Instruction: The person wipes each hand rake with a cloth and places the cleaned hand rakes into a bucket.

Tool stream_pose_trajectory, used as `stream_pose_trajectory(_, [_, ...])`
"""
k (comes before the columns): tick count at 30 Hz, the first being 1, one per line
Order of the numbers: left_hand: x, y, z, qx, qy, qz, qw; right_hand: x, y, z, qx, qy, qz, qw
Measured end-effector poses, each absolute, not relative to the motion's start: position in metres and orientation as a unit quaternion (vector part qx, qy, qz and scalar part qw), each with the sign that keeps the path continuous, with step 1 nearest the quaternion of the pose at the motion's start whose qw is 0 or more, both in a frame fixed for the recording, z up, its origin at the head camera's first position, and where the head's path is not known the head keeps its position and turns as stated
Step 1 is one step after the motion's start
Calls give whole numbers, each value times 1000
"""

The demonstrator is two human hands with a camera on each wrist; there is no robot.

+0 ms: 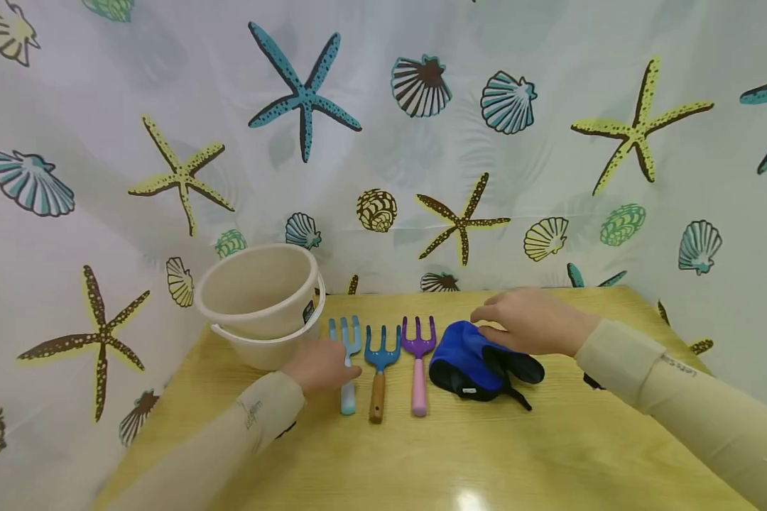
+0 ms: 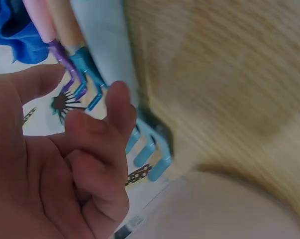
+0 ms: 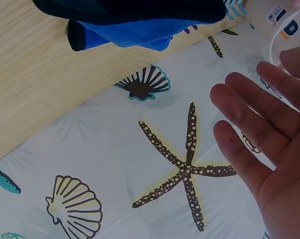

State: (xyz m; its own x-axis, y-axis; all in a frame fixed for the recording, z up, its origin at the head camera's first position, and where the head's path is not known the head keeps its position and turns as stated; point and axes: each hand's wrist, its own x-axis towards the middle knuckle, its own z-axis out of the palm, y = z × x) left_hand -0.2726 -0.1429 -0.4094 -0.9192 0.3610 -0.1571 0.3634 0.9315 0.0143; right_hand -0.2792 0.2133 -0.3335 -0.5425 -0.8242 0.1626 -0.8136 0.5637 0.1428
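My left hand hovers by the light blue three-pronged hand fork, thumb apart and fingers loosely bent, with nothing in its grasp. Beside that fork lie a blue hand fork with a wooden handle and a purple one with a pink handle, prongs toward the back. To their right is a crumpled blue-and-black fabric item with a small white tag. Above its right part is my right hand; the right wrist view shows its fingers extended and apart from the fabric.
A cream bucket with a white handle stands at the back left, close to my left hand. Everything rests on a light wooden table. Behind it hangs a white curtain printed with starfish and shells.
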Motion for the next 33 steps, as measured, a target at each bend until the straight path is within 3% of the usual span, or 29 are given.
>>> stream_pose_trajectory(3, [-276, -142, -416, 167, 983, -21, 69, -273, 207, -332, 486, -865, -33, 123])
stream_pose_trajectory(15, [-287, -139, -447, 107, 988, -18, 110, -257, 205, -335, 498, -858, -25, 125])
stream_pose_trajectory(28, [-284, -156, -439, 108, 991, 71, 27, -255, 213, -329, 483, -867, -21, 122])
stream_pose_trajectory(33, [-277, -153, -430, 106, 991, 80, 23, -255, 216, -332, 481, -868, -23, 123])
